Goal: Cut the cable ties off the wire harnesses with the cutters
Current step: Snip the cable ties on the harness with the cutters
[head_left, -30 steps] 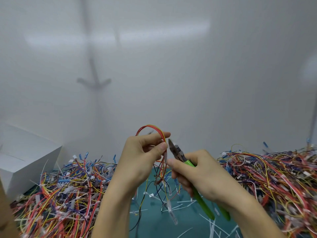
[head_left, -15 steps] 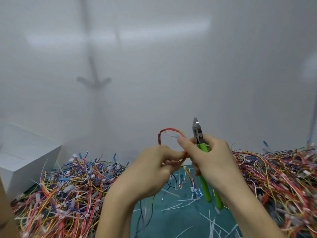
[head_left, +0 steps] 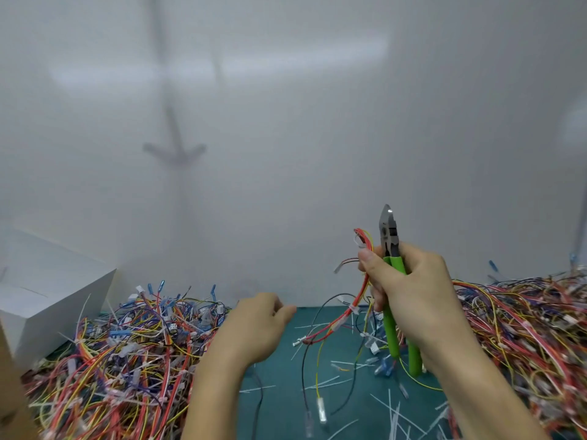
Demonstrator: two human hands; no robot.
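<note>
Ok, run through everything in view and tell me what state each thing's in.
Right hand: grips the cutters, thumb pinching the harness.
Cutters: upright, blades shut, tips up.
Harness: hangs from the right hand, white ties on it.
Left hand: loosely curled, holding nothing.
Left wire pile: tangled, on the mat.
Right wire pile: tangled.
Cut tie scraps: scattered on the mat.
White box: closed.

Cutters [head_left: 392, 249] stood upright in fingers of right hand [head_left: 409, 290]; harness [head_left: 359, 300] hung below thumb, over mat [head_left: 286, 408]. Left hand [head_left: 254, 328] hovered left of harness, apart. Left pile [head_left: 127, 354] lay left of its fingers, right pile [head_left: 524, 319] right of cutters.
</note>
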